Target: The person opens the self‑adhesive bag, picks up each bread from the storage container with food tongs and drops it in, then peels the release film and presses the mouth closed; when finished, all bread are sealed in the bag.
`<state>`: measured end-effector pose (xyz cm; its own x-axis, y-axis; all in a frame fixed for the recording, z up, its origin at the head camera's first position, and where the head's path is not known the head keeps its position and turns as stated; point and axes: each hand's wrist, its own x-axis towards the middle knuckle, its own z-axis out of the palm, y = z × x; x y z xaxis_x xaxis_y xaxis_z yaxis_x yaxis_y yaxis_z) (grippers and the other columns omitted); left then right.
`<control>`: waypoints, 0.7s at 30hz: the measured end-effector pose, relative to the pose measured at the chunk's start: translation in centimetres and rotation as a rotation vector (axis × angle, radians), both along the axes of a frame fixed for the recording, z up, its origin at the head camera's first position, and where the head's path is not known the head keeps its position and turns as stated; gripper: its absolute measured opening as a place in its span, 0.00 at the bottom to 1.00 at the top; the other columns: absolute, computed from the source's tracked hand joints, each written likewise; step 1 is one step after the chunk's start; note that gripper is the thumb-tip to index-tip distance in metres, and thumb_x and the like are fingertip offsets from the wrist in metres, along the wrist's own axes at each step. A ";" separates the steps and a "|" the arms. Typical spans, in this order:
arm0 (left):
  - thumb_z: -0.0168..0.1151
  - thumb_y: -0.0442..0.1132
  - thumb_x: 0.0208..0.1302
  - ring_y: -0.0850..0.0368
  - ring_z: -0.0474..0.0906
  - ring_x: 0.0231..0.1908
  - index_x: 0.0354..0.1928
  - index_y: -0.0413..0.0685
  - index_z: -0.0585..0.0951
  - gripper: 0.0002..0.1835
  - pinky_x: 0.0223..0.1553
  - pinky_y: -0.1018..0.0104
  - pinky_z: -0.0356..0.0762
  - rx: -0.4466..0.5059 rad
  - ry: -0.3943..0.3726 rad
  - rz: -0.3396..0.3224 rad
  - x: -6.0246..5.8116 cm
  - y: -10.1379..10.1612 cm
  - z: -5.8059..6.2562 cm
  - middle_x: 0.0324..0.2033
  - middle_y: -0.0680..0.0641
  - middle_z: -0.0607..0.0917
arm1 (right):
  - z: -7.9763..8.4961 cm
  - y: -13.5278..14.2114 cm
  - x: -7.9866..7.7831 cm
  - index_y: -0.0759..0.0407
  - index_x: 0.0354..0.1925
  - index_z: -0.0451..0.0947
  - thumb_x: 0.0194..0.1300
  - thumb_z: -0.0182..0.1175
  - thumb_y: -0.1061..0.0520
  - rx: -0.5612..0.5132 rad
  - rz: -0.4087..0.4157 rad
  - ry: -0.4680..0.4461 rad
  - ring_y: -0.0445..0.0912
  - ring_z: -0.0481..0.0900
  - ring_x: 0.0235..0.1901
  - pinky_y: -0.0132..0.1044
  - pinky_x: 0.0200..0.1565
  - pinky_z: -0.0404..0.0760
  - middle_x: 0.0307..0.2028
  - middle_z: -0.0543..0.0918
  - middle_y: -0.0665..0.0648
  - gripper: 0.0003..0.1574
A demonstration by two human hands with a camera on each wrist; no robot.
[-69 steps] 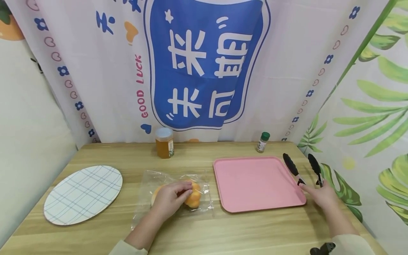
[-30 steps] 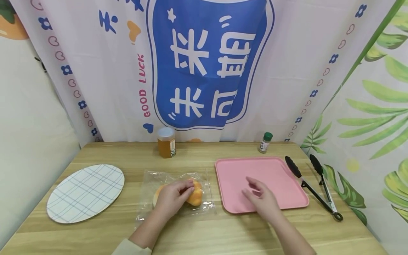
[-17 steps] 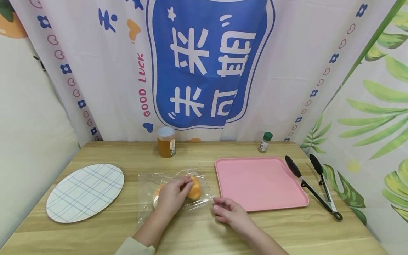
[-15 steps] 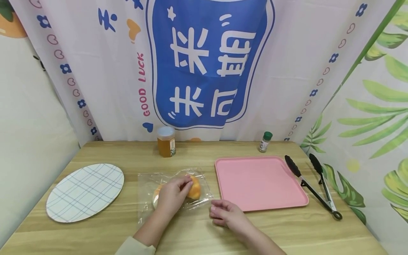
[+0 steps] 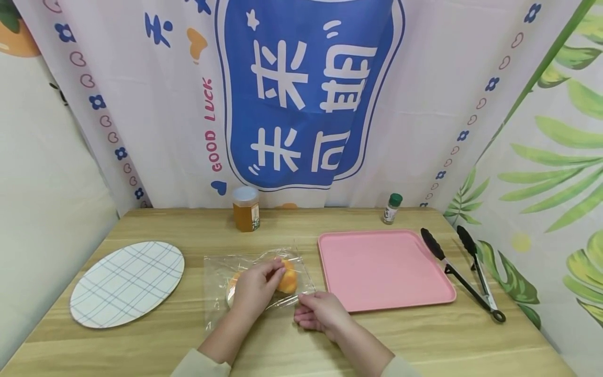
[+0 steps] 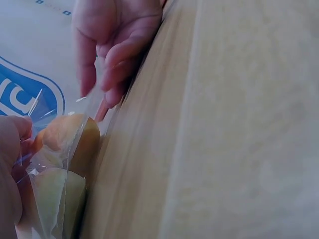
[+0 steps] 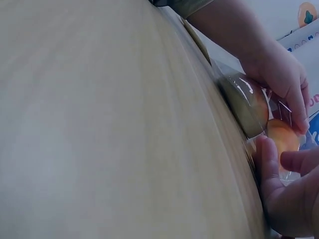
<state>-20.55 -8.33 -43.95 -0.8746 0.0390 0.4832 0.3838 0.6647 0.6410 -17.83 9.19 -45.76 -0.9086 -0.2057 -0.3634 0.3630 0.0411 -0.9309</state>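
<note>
A curtain [image 5: 301, 115] with GOOD LUCK and big Chinese characters [image 5: 281, 73] hangs behind a table [image 5: 424, 340] bearing a pink tray [image 5: 386, 272] and, left of it, a clear bag [image 5: 219, 277] of bread [image 5: 288, 281], pinched by the left hand [image 5: 256, 285], the right hand [image 5: 324, 314] at its edge, thumb and fingers apart, with a jar [image 5: 244, 214] whose label [image 5: 255, 216] is unreadable.

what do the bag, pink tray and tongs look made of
Bag: thin clear plastic film, glossy, with creases and sharp highlights. Pink tray: probably plastic, satin, evenly coloured with rounded corners; coated metal is possible. Tongs: silvery sheen suggests steel; dull black tips may be silicone or nylon.
</note>
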 end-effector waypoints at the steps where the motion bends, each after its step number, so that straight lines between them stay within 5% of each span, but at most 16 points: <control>1: 0.69 0.41 0.61 0.49 0.87 0.46 0.42 0.46 0.88 0.10 0.49 0.55 0.85 -0.003 -0.001 0.003 0.0 0.0 0.0 0.45 0.46 0.89 | 0.1 -0.2 -0.2 0.74 0.50 0.73 0.70 0.57 0.55 0.003 -0.007 -0.003 0.41 0.85 0.27 0.31 0.34 0.88 0.31 0.84 0.58 0.22; 6: 0.69 0.41 0.61 0.49 0.87 0.46 0.43 0.46 0.87 0.11 0.48 0.53 0.85 -0.040 -0.011 0.013 0.2 -0.3 0.2 0.45 0.46 0.89 | 0.1 -0.7 -0.8 0.73 0.46 0.73 0.70 0.54 0.61 -0.012 -0.042 0.006 0.40 0.85 0.28 0.33 0.36 0.89 0.31 0.84 0.58 0.14; 16: 0.63 0.41 0.65 0.49 0.85 0.45 0.51 0.46 0.84 0.14 0.46 0.51 0.84 -0.197 -0.119 -0.015 1.0 -1.1 1.8 0.45 0.46 0.88 | -0.5 -1.6 -1.7 0.76 0.48 0.65 0.67 0.51 0.67 -0.095 -0.193 0.091 0.42 0.84 0.32 0.36 0.43 0.89 0.36 0.82 0.63 0.14; 21: 0.61 0.41 0.66 0.54 0.83 0.40 0.52 0.47 0.83 0.14 0.40 0.57 0.84 -0.111 -0.243 -0.072 0.7 -1.9 3.1 0.42 0.47 0.87 | -0.6 -1.9 -1.8 0.74 0.47 0.61 0.66 0.51 0.69 -0.139 -0.240 0.124 0.45 0.86 0.37 0.34 0.42 0.88 0.46 0.81 0.77 0.13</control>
